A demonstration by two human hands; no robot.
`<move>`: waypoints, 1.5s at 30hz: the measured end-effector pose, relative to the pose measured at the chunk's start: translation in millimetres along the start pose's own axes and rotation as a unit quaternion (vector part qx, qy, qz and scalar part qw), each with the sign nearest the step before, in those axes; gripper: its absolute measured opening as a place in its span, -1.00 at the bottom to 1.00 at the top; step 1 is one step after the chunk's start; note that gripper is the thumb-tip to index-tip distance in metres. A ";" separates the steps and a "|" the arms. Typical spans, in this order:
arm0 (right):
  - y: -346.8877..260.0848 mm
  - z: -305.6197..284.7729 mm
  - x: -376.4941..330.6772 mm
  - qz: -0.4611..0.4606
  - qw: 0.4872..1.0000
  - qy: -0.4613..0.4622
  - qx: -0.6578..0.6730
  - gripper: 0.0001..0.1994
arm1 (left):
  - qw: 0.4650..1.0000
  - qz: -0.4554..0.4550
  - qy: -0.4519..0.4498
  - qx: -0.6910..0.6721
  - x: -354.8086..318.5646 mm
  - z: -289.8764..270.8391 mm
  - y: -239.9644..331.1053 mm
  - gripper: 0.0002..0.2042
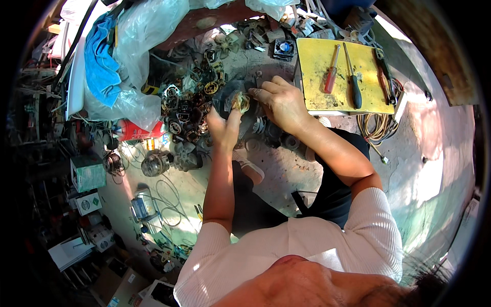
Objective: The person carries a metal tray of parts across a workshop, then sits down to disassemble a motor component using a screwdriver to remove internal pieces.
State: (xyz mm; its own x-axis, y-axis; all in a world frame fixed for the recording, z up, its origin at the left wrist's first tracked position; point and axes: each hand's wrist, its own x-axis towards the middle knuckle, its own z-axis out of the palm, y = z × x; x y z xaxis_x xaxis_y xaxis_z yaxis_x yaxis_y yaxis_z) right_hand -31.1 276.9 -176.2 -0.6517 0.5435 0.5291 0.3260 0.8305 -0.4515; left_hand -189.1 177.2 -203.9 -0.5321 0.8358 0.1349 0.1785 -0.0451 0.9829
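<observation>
My left hand [223, 127] and my right hand [280, 100] meet on a small electric motor [234, 98], a dark round body with a copper-coloured winding showing in its middle. Fingers of the left hand close on its lower edge. The right hand grips it from the right side. It is held above the concrete floor [286, 169], just right of a heap of several motor stators and metal parts [186, 105]. My knees in dark trousers sit below the hands.
A yellow board [319, 61] to the right carries a red-handled screwdriver [331, 71] and a black-handled one [354, 84]. Coiled cable [378, 125] lies beside it. A red spray can [135, 130], plastic bags [138, 36], boxes and loose wires [169, 199] crowd the left.
</observation>
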 end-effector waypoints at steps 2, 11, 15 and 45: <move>3.3 2.6 0.0 0.001 1.000 0.014 0.022 -0.83 | 0.999 -0.042 0.014 -0.028 -1.6 4.6 6.1 -0.70; 2.2 -17.9 15.2 0.137 0.975 0.014 0.175 -0.80 | 0.982 -0.113 0.057 -0.142 0.1 16.8 23.0 -0.72; 6.3 -17.3 12.7 0.139 0.974 -0.001 0.176 -0.80 | 0.983 -0.111 0.048 -0.139 2.1 18.3 23.5 -0.71; 9.9 -11.3 20.7 0.109 0.926 0.140 0.335 -0.71 | 0.919 -0.224 -0.057 -0.320 11.7 14.1 7.4 -0.54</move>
State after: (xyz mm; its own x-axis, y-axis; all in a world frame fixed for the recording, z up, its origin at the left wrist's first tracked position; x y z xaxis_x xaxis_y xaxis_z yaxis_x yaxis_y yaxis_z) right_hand -33.6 297.8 -161.6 -0.3862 0.7769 0.4972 -0.1299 0.4878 -0.8632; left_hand -182.3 194.4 -196.8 -0.3374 0.8993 -0.2784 -0.5801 0.0343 0.8138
